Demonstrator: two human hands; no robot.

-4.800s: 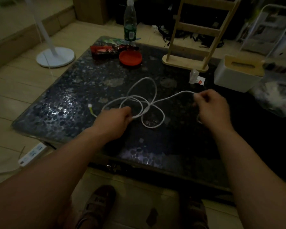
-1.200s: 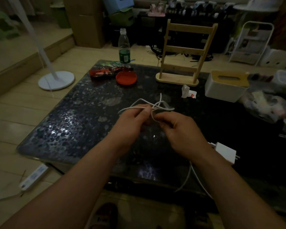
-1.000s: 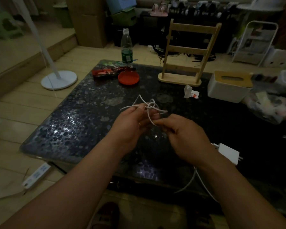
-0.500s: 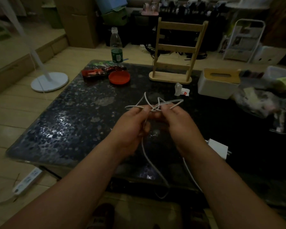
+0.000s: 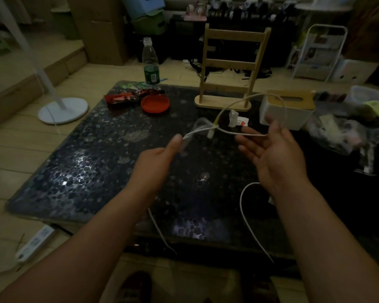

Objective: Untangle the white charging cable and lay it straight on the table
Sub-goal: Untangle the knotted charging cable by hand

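- White charging cable [image 5: 241, 133]: looped mid-frame above desk [image 5: 96, 162], blurred.
- Left hand [image 5: 155, 162]: fingers pinching cable.
- Right hand [image 5: 276, 156]: fingers spread open, cable draped across.

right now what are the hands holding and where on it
Both hold the white charging cable in the air. The left hand pinches it near the blurred tangle; the right hand, palm open, has a loop draped over its fingers.
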